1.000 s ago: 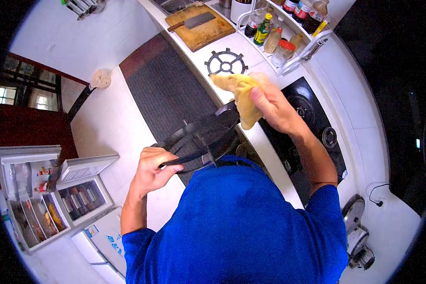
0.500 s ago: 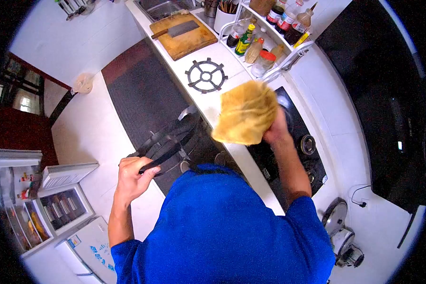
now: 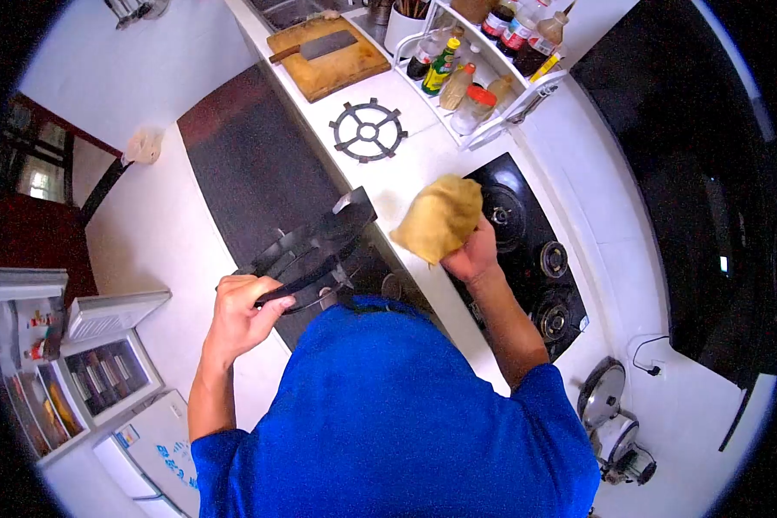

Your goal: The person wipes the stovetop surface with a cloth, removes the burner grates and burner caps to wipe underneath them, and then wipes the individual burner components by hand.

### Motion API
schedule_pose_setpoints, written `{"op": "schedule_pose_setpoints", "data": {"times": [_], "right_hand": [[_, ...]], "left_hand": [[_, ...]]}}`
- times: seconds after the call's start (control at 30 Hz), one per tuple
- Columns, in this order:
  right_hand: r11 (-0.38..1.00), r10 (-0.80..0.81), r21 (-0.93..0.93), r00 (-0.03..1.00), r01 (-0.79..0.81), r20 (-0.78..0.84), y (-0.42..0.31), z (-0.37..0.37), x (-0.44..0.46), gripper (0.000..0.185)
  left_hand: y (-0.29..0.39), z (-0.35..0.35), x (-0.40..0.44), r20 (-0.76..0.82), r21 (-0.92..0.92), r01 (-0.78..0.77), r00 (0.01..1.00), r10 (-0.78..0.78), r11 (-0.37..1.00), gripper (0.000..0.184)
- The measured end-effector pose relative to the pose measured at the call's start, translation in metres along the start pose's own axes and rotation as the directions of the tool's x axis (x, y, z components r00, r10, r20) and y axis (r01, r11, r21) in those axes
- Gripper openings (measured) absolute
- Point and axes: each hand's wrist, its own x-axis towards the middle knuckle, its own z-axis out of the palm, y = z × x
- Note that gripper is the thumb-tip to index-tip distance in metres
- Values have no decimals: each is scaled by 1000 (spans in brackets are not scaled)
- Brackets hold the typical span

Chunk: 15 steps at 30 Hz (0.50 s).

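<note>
My left hand (image 3: 243, 315) is closed around the near end of a black stove grate (image 3: 311, 281), held up over the floor beside the counter front. Its bars look dark against the floor, so its full outline is hard to make out. A bunched yellow cloth (image 3: 440, 217) lies in my right hand (image 3: 475, 255), above the counter edge and left of the black gas hob (image 3: 531, 233). The cloth hides most of my right fingers. Another round spoked grate (image 3: 368, 132) rests flat on the white counter (image 3: 423, 164).
Farther along the counter are a wooden cutting board (image 3: 354, 73) with a cleaver (image 3: 328, 45) on it. A white rack (image 3: 483, 135) of bottles and jars stands by the wall. Pot lids (image 3: 602, 393) are at lower right, an open fridge (image 3: 116, 319) at lower left.
My right hand with the cloth has moved slightly left and down, away from the hob, showing more burners. My left hand keeps hold of the grate, which has shifted a little.
</note>
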Motion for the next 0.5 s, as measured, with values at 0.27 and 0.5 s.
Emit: {"op": "schedule_pose_setpoints", "data": {"times": [0.27,0.5], "right_hand": [[242,212,-963,962,117,170,-6,82,-31,49],[-364,555,-648,715,668,425,22,150,2,49]], "left_hand": [[12,-6,7,41,22,-115,993,114,993,14],[26,-9,12,95,-74,-212,971,219,974,17]]}}
